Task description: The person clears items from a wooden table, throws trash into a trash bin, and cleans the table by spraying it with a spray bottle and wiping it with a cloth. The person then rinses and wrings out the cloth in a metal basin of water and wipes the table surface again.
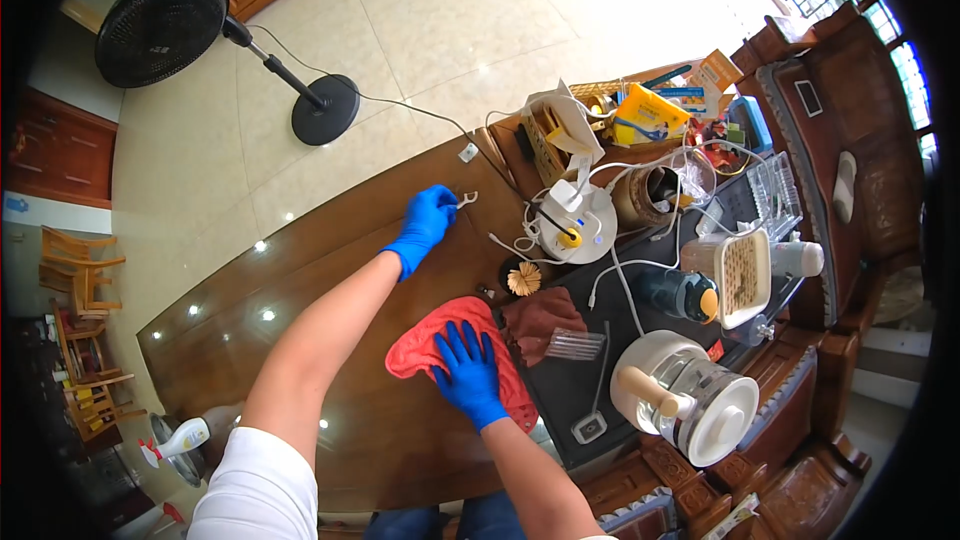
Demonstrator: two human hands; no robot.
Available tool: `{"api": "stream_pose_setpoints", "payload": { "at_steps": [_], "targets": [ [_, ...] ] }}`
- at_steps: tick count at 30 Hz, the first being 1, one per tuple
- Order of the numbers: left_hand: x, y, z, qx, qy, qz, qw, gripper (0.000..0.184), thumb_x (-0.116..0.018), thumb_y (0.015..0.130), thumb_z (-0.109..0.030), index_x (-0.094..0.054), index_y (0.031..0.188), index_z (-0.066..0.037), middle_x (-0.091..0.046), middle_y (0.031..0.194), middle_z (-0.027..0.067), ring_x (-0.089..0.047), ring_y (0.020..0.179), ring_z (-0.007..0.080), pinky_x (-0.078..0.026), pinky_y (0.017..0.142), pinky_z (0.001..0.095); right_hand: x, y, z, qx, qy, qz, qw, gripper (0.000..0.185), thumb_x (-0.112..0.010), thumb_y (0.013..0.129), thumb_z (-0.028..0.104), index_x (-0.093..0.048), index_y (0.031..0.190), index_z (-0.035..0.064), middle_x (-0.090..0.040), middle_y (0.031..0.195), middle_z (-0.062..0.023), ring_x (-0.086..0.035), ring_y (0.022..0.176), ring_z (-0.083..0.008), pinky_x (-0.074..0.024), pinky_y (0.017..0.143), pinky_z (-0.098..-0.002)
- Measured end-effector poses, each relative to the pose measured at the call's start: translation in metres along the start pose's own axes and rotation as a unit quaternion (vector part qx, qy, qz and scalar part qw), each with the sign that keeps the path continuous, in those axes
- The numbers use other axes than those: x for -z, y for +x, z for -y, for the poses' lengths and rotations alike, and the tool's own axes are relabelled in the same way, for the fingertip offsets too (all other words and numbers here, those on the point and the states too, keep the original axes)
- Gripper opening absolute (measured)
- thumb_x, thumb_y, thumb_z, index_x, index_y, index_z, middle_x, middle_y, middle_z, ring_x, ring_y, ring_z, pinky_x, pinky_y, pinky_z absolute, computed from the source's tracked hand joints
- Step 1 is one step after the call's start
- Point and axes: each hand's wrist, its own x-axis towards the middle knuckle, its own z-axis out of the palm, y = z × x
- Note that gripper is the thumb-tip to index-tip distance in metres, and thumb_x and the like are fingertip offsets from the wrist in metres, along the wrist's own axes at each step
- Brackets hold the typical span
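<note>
My left hand (pixel 425 226), in a blue glove, is closed in a pinch above the wooden table (pixel 370 420). A small white forked piece (pixel 467 200), shaped like a floss pick, sticks out from its fingertips. My right hand (pixel 468 375), also gloved in blue, lies flat with its fingers spread on a red cloth (pixel 425 348). That cloth rests rumpled on the tabletop, and a brown cloth (pixel 543 323) is just right of it. Close by stands a dark holder with a fan of toothpicks (pixel 524 278).
A white power strip tower (pixel 590 225) with trailing cables is right of my left hand. A glass kettle (pixel 715 420) and a dark bottle (pixel 680 295) stand on the black tray (pixel 560 390). A cluttered basket (pixel 545 145) is behind. A black fan (pixel 325 110) stands on the floor.
</note>
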Motion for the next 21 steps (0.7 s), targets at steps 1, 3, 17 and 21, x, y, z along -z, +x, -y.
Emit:
{"api": "stream_pose_setpoints", "payload": {
  "at_steps": [1,3,17,21],
  "targets": [
    [0.005,-0.005,0.004,0.073,-0.106,0.005,0.992,0.022,-0.059,0.082,0.001,-0.062,0.104,-0.001,-0.067,0.080,0.0114,-0.063,0.063,0.0156,-0.052,0.060,0.0286,0.000,0.000,0.000,-0.001,0.001,-0.002,1.000,0.054,-0.060,0.080,0.037,-0.051,0.128,0.0140,-0.040,0.141,-0.0083,-0.035,0.130,-0.0307,-0.0226,0.108,-0.0507],
    [0.017,-0.016,0.003,0.122,-0.182,0.020,0.976,0.026,-0.058,0.083,0.001,-0.062,0.109,-0.001,-0.067,0.081,0.0113,-0.063,0.064,0.0152,-0.053,0.061,0.0277,0.001,0.000,0.000,-0.003,0.001,-0.003,1.000,0.054,-0.060,0.080,0.037,-0.051,0.128,0.0137,-0.040,0.141,-0.0083,-0.035,0.130,-0.0306,-0.0225,0.108,-0.0507],
    [0.001,0.109,-0.052,-0.049,0.222,-0.006,0.974,0.019,-0.069,0.072,-0.010,-0.068,0.090,-0.002,-0.066,0.085,0.0222,-0.066,0.080,0.0351,-0.053,0.072,0.0407,-0.003,0.001,0.001,0.001,-0.007,-0.010,1.000,0.057,-0.064,0.078,0.035,-0.050,0.129,0.0153,-0.040,0.142,-0.0082,-0.034,0.132,-0.0306,-0.0223,0.108,-0.0508],
    [-0.013,0.121,-0.052,0.011,0.262,-0.024,0.965,0.016,-0.061,0.077,-0.014,-0.069,0.083,-0.001,-0.064,0.090,0.0246,-0.064,0.086,0.0372,-0.053,0.075,0.0433,-0.002,0.000,0.001,-0.008,0.004,-0.009,1.000,0.056,-0.064,0.078,0.035,-0.050,0.129,0.0150,-0.041,0.141,-0.0080,-0.035,0.131,-0.0304,-0.0222,0.108,-0.0507]
  ]
}}
